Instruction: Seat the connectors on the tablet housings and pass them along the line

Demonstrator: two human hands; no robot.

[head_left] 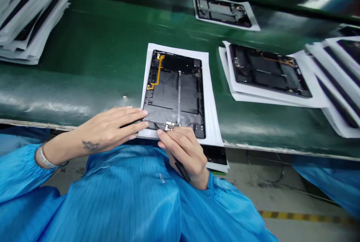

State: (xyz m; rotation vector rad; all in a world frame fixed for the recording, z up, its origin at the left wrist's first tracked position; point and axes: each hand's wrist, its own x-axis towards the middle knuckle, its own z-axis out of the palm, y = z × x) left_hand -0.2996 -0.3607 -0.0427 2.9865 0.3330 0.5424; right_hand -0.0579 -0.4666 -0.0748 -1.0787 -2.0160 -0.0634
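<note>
In front of me an opened tablet [165, 88] lies on white paper [213, 114], its dark inside facing up. A yellow flex cable [159, 71] runs along its left side, and a grey strip [179, 96] runs down the middle. At the near edge sits a small circuit board [170, 125] with thin wires beside it. My left hand [114, 124] is stretched flat, fingertips touching the tablet's near left corner. Pinched in my right hand [184, 150] are slim black tweezers [181, 170], their tip at the near edge, left of the board. My fingers partly cover the board.
Another opened tablet [270, 71] lies on paper to the right, beside a paper-interleaved stack [337, 81]. A second stack [30, 24] stands at the far left. Farther back lies one more tablet [225, 11]. A tiny part [124, 96] rests on the green bench [112, 47].
</note>
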